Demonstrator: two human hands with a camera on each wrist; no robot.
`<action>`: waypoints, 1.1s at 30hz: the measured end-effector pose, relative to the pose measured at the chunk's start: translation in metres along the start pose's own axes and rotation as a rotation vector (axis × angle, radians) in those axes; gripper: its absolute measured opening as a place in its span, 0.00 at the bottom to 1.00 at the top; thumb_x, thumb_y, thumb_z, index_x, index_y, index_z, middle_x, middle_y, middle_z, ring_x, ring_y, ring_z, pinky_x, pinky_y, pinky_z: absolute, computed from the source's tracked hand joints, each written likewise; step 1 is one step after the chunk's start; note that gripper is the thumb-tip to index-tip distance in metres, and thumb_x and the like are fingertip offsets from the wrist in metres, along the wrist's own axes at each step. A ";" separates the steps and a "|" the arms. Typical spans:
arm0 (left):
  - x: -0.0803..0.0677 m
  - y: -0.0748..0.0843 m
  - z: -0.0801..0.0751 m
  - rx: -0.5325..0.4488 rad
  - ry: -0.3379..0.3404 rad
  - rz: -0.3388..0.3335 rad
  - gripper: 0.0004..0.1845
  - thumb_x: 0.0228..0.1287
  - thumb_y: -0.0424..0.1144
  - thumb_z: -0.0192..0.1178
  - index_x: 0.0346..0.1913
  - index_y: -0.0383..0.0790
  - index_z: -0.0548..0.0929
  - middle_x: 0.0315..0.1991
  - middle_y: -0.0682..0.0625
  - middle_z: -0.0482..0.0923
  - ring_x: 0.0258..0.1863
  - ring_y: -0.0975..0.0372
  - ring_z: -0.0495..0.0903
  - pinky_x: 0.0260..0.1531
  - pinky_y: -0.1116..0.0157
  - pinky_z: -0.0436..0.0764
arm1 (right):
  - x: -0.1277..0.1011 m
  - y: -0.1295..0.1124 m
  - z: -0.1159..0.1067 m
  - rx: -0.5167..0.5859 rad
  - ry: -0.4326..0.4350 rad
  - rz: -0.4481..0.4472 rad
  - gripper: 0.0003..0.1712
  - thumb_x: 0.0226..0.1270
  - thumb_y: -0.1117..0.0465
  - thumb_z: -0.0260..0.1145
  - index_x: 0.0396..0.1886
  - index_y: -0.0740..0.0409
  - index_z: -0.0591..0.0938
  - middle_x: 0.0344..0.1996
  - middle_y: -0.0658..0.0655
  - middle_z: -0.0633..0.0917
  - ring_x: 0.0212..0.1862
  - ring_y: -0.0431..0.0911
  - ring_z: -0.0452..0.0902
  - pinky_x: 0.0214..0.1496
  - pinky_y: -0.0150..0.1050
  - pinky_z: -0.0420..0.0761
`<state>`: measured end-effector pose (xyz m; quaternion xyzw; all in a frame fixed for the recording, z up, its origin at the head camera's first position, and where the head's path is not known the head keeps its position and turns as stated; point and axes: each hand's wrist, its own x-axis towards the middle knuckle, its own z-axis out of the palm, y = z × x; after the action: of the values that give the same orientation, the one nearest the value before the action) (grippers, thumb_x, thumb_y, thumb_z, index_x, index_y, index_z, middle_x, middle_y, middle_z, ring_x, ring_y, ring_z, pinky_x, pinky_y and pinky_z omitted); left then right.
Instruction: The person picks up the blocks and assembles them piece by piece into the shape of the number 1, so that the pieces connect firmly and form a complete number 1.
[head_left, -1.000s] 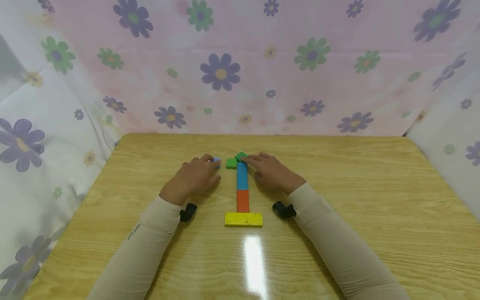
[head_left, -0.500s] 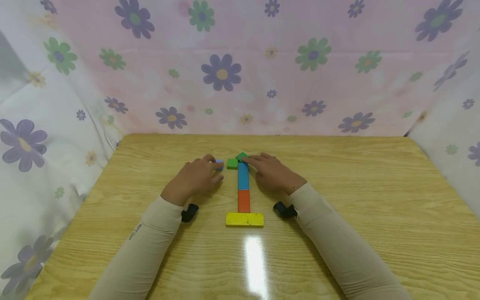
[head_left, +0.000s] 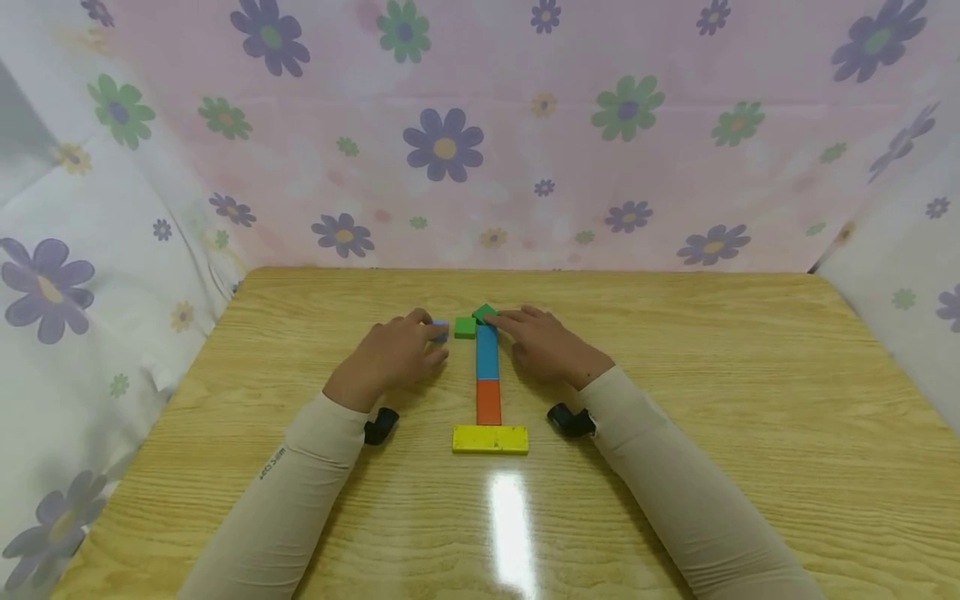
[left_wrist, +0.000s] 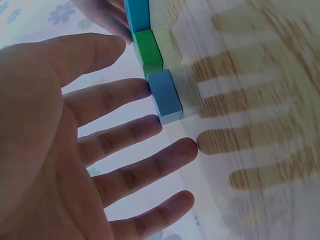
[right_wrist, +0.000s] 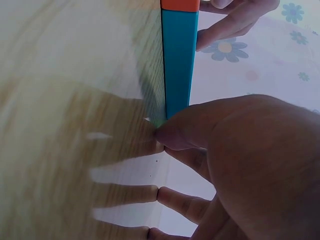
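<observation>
Though sleeve print (head_left: pixel 272 463) unreadable: left hand (head_left: pixel 390 357) open at light-blue block (left_wrist: pixel 165 96), right hand (head_left: pixel 543 343) unclear.

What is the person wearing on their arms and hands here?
Both arms are covered by long, close-fitting beige sleeves that end at the wrists. The left sleeve bears a small dark printed marking on the forearm. A small black device is strapped under each wrist. The left hand and right hand are bare, without gloves; no rings or watch show.
</observation>
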<state>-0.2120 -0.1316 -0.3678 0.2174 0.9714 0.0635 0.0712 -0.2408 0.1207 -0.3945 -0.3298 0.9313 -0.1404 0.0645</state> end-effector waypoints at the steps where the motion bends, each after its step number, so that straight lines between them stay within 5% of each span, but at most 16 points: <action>1: 0.000 0.000 0.000 0.001 0.003 0.003 0.27 0.76 0.52 0.53 0.71 0.45 0.73 0.65 0.43 0.73 0.54 0.49 0.81 0.48 0.49 0.82 | 0.000 0.000 0.000 0.001 -0.001 0.002 0.33 0.76 0.69 0.51 0.78 0.50 0.62 0.75 0.59 0.67 0.76 0.64 0.58 0.73 0.67 0.60; 8: 0.000 0.001 -0.002 0.010 0.033 0.018 0.26 0.75 0.52 0.54 0.69 0.44 0.75 0.63 0.43 0.75 0.52 0.50 0.82 0.46 0.51 0.84 | 0.001 0.000 -0.001 0.000 0.002 0.007 0.33 0.76 0.69 0.52 0.78 0.50 0.62 0.75 0.60 0.66 0.76 0.66 0.57 0.74 0.67 0.58; 16: 0.006 0.001 -0.002 0.005 0.018 -0.016 0.25 0.76 0.51 0.51 0.67 0.40 0.77 0.65 0.43 0.76 0.58 0.51 0.81 0.56 0.49 0.81 | 0.001 -0.001 -0.002 -0.014 -0.003 0.015 0.34 0.76 0.69 0.52 0.79 0.50 0.61 0.75 0.60 0.66 0.76 0.65 0.57 0.75 0.66 0.58; 33: 0.004 0.001 0.001 -0.004 0.008 0.012 0.24 0.76 0.51 0.52 0.66 0.41 0.78 0.64 0.44 0.75 0.55 0.51 0.82 0.52 0.51 0.83 | 0.001 0.001 0.002 -0.001 0.010 -0.011 0.34 0.74 0.70 0.52 0.78 0.52 0.62 0.74 0.61 0.68 0.75 0.67 0.58 0.73 0.68 0.59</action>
<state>-0.2148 -0.1289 -0.3688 0.2228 0.9702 0.0669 0.0672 -0.2418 0.1210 -0.3965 -0.3342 0.9299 -0.1417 0.0589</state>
